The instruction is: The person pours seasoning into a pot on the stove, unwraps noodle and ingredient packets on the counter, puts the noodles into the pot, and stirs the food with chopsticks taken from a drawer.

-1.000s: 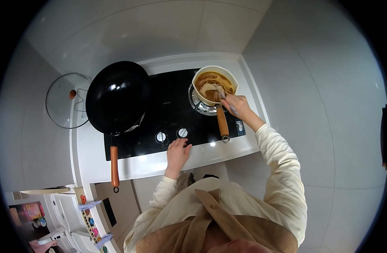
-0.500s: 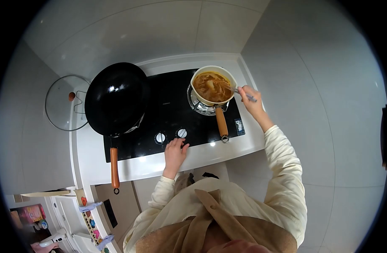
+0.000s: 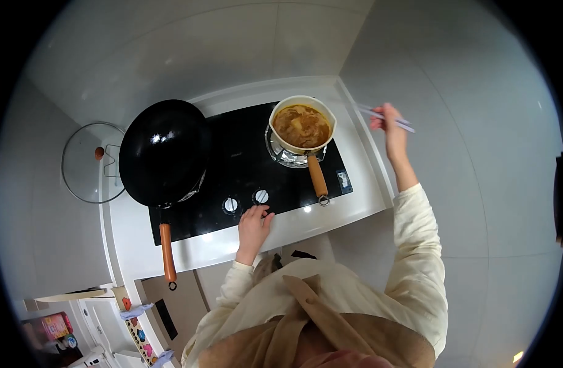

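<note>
My right hand is closed around a pair of chopsticks, held to the right of the stove and clear of the pot. A cream saucepan with a wooden handle sits on the right burner, full of brown-orange broth that looks bubbly. What lies in the broth is hard to make out. My left hand rests on the front edge of the black cooktop, fingers stretched out and holding nothing. Its fingertips lie just below the right-hand control knob; the left-hand knob is beside it.
A black wok with a wooden handle stands on the left burner, its handle jutting over the counter edge. A glass lid leans at the far left. Grey wall panels bound the right side.
My right hand has lifted the chopsticks out of the saucepan and moved up and right, away from it. My left hand stays at the cooktop's front edge.
</note>
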{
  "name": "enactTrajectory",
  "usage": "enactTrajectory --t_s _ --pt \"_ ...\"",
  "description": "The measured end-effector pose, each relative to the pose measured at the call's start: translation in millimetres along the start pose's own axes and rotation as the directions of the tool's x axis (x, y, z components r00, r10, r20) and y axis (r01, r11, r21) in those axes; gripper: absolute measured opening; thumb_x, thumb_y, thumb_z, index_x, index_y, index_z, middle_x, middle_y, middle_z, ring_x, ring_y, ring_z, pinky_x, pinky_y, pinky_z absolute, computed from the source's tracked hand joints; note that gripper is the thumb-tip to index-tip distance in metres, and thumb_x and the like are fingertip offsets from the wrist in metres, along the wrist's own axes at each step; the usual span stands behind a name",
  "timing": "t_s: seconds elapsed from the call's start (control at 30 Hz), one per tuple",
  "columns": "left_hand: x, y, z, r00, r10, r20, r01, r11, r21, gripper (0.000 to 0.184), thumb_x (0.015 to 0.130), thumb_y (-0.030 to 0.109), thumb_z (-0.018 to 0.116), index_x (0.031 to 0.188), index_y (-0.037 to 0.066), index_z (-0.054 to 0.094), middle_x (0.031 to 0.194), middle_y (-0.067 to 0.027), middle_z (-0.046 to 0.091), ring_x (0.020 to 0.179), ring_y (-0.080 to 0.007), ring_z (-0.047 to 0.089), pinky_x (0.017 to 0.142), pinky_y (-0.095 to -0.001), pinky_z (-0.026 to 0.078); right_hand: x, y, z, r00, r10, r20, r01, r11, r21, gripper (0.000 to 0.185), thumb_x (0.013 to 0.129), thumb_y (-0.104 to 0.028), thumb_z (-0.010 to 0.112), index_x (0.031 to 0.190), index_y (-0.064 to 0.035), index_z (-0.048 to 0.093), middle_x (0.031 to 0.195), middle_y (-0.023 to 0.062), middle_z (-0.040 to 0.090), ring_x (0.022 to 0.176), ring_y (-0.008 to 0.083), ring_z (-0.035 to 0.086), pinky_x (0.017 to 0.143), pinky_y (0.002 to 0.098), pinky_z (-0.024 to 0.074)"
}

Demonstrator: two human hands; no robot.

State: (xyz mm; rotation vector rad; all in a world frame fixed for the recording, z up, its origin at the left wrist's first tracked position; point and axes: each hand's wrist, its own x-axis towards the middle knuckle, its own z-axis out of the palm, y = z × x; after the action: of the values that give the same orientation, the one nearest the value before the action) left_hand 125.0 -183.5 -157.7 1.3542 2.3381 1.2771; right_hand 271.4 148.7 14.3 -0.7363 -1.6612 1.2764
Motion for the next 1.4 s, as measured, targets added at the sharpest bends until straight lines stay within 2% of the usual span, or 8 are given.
enactTrajectory --t_s 0.13,0.23,0.33,0.4,0.47,0.83,1.1,1.4 --pt "-1 -1 -8 0.999 -0.039 0.019 0.04 0.998 -0.04 0.016 0.075 0.013 0.066 0.088 0.005 0.06 0.072 -0.006 0.057 0.071 -0.0234 0.057 0.066 -0.0332 0.045 -24 -29 -64 0.938 -0.106 -0.329 0.189 0.954 0.233 0.047 0.095 -0.038 0.037 0.085 0.0021 0.058 0.072 0.0095 0.058 0.058 0.0142 0.054 0.057 0.0228 0.0458" --pt "-4 1 -15 0.998 -0.051 0.034 0.054 0.995 -0.081 0.015 0.075 0.012 0.065 0.088 0.005 0.061 0.072 -0.006 0.057 0.069 -0.0225 0.057 0.064 -0.032 0.045 -56 -61 -99 0.79 -0.462 -0.403 0.356 0.881 -0.312 0.042 0.095 -0.035 0.04 0.08 -0.0002 0.057 0.067 0.006 0.053 0.065 0.0151 0.051 0.061 0.0271 0.042" --pt "-14 0 -18 0.995 -0.073 0.074 0.08 0.992 -0.095 0.014 0.076 0.012 0.065 0.088 0.005 0.061 0.073 -0.0061 0.058 0.068 -0.0217 0.057 0.064 -0.0314 0.045 -101 -58 -137 0.945 0.011 -0.327 -0.109 0.953 -0.283 0.039 0.094 -0.032 0.044 0.081 0.0017 0.056 0.068 0.0051 0.053 0.069 0.0161 0.051 0.065 0.029 0.0427" --pt "-21 4 -17 0.993 -0.079 0.089 0.089 0.989 -0.116 0.013 0.077 0.012 0.064 0.089 0.005 0.061 0.074 -0.0066 0.058 0.067 -0.0211 0.057 0.063 -0.0299 0.046 -122 -3 -134 0.933 -0.12 -0.341 -0.157 0.716 -0.68 0.034 0.092 -0.031 0.049 0.096 0.0025 0.055 0.065 0.0068 0.052 0.067 0.021 0.053 0.067 0.0317 0.0445" --pt "-30 9 -15 0.99 -0.094 0.11 0.108 0.984 -0.138 0.013 0.078 0.011 0.064 0.089 0.005 0.061 0.075 -0.007 0.059 0.067 -0.0209 0.058 0.062 -0.0292 0.046 -149 37 -114 0.911 0.255 -0.325 -0.408 0.439 -0.8 0.041 0.091 -0.029 0.05 0.12 0.0005 0.046 0.081 0.0149 0.055 0.076 0.0277 0.054 0.074 0.0333 0.0448" --pt "-140 25 -19 0.88 -0.466 0.091 0.439 0.725 -0.53 0.014 0.085 0.012 0.059 0.095 0.002 0.061 0.075 -0.0012 0.061 0.067 -0.0068 0.055 0.058 -0.0229 0.043 -187 261 -101 0.941 -0.336 -0.051 0.047 0.275 -0.96 0.056 0.075 0.001 0.053 0.126 -0.0227 0.05 0.075 0.0074 0.045 0.073 0.0268 0.047 0.059 0.0402 0.0333" --pt "-197 -89 -119 0.466 -0.885 -0.016 0.187 0.116 -0.975 0.049 0.093 0.047 0.038 0.112 0.003 0.049 0.094 -0.0079 0.059 0.078 -0.0138 0.057 0.066 -0.0241 0.044 -174 229 -97 0.931 -0.335 -0.146 0.046 0.505 -0.862 0.037 0.085 -0.011 0.055 0.12 -0.0047 0.051 0.103 0.0145 0.049 0.093 0.0302 0.047 0.079 0.0391 0.0388" --pt "-154 -208 -173 0.784 -0.561 0.266 0.277 -0.066 -0.959 0.049 0.093 0.037 0.042 0.118 -0.005 0.043 0.111 -0.0193 0.057 0.101 -0.0265 0.059 0.082 -0.0313 0.053 -272 141 -32 0.945 -0.245 -0.218 0.076 0.811 -0.58 0.025 0.09 -0.016 0.051 0.109 -0.0009 0.055 0.096 0.0084 0.049 0.077 0.0165 0.044 0.068 0.0271 0.0377"
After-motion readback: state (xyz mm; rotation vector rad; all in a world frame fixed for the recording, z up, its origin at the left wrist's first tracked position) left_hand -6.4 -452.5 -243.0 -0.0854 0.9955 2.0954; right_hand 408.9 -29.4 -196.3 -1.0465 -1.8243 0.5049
